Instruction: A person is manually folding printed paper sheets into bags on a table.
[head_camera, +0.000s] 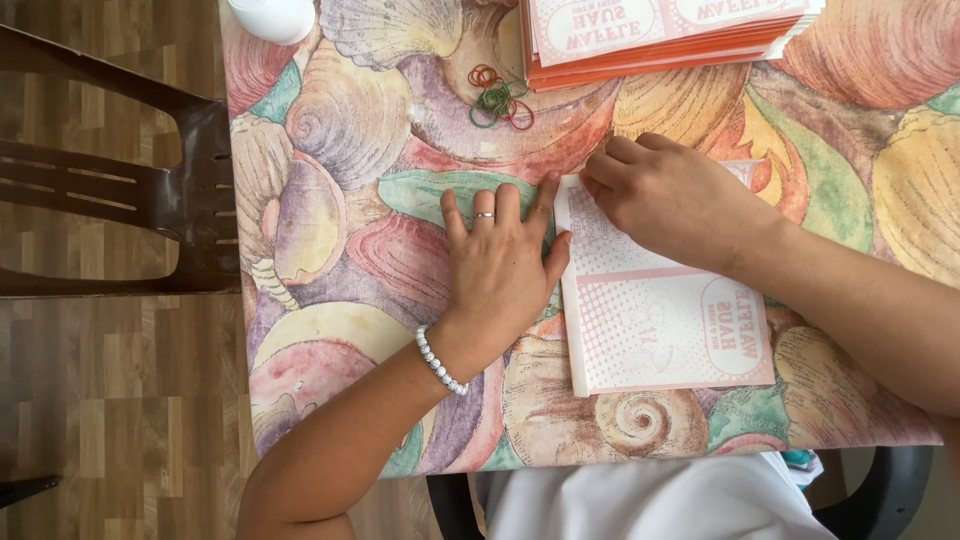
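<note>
At the centre of the frame the left hand (497, 262) is laid flat and open on the bench (340, 260), fingers spread and pointing toward the top of the frame, a ring worn on one finger and a white bead bracelet (440, 361) on the wrist; its thumb is pressed against the left edge of a small stack of pink-and-white printed paper sheets (655, 320). Just right of it, the right hand (670, 197) is rested on the upper part of the same stack, its fingers curled down with the fingertips (598, 170) pinched at the stack's upper left corner; whether a single sheet is gripped there cannot be told. The stack is set right of centre, lying flat on the shell-patterned cloth by which the bench is covered. Above the hands, near the top middle, a small heap of red and green rubber bands (498, 98) is seen, and to its right a thicker pile of orange-edged printed sheets (660, 40) is cut off by the top edge. A white rounded object (272, 17) is found at the upper left of the bench. A dark brown chair (150, 190) stands on the wooden floor at the left of the frame.
</note>
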